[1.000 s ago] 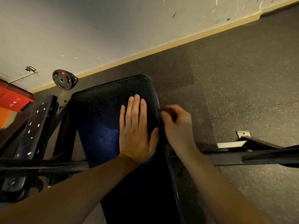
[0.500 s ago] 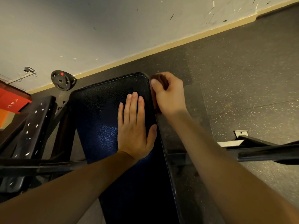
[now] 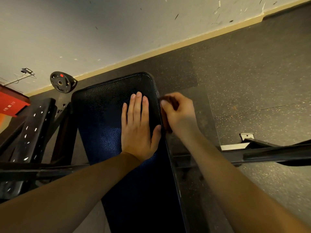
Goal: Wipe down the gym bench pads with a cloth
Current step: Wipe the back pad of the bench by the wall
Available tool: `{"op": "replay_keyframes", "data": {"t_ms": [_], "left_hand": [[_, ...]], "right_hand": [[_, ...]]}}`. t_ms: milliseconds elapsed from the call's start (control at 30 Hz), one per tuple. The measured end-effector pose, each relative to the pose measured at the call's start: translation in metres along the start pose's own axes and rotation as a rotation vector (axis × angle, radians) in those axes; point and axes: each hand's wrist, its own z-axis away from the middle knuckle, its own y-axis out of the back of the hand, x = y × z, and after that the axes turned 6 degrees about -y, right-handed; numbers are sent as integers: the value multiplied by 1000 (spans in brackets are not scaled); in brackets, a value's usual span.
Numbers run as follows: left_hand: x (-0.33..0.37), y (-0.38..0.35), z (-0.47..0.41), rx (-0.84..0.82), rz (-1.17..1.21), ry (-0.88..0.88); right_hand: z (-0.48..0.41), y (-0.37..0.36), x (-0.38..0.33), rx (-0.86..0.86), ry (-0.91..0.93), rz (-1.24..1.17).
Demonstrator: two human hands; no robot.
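On the far end of the dark bench pad (image 3: 101,118), the person's left hand (image 3: 137,132) lay flat, palm down, with the fingers straight and close together and the thumb reaching the pad's right edge. Just beside it, the right hand (image 3: 180,115) was curled round a small dark brown cloth (image 3: 170,100), pinching it between thumb and fingers against the pad's right side. Beyond the pad, a black weight plate (image 3: 61,82) stood near the foot of the pale wall (image 3: 84,31). Speckled rubber floor (image 3: 252,73) lay to the right.
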Motion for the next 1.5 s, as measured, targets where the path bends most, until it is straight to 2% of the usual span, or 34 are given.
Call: {"op": "replay_keyframes", "data": {"t_ms": [100, 233, 333, 467, 533, 633, 667, 800, 867, 900, 1000, 1067, 1167, 1233, 1300, 1400, 1433, 1500], "left_hand": [[-1, -1, 1, -3, -3, -7], [0, -1, 2, -1, -4, 3], [0, 1, 0, -6, -22, -1], [-1, 2, 1, -12, -24, -17], [-1, 2, 1, -4, -26, -16], [0, 1, 2, 10, -30, -7], [0, 1, 2, 10, -31, -5], [0, 1, 2, 8, -30, -12], [0, 1, 2, 16, -25, -16], [0, 1, 1, 20, -17, -17], [-1, 1, 2, 26, -10, -10], [-1, 0, 2, 25, -15, -7], [-1, 0, 2, 16, -25, -14], [0, 0, 2, 20, -24, -19], [-1, 0, 2, 28, -20, -21], [-1, 0, 2, 25, -33, -10], [0, 0, 2, 22, -31, -8], [1, 0, 2, 18, -24, -5]], "right_hand": [[20, -3, 19, 13, -41, -14], [114, 24, 89, -289, -348, 202], [95, 19, 83, -186, -255, 217], [47, 8, 29, -32, -109, 43], [73, 12, 46, -91, -189, 62], [131, 31, 78, -297, -404, 108], [131, 33, 82, -322, -426, 132], [83, 22, 55, -192, -197, 143], [84, 19, 52, -167, -185, 85], [94, 24, 57, -214, -228, 108], [130, 42, 71, -507, -465, 313], [114, 41, 70, -458, -387, 363], [73, 23, 45, -199, -175, 281], [69, 16, 42, -124, -129, 186], [94, 24, 59, -233, -212, 169], [137, 43, 84, -495, -421, 303], [136, 45, 86, -502, -429, 349], [116, 39, 77, -395, -346, 341]]}}
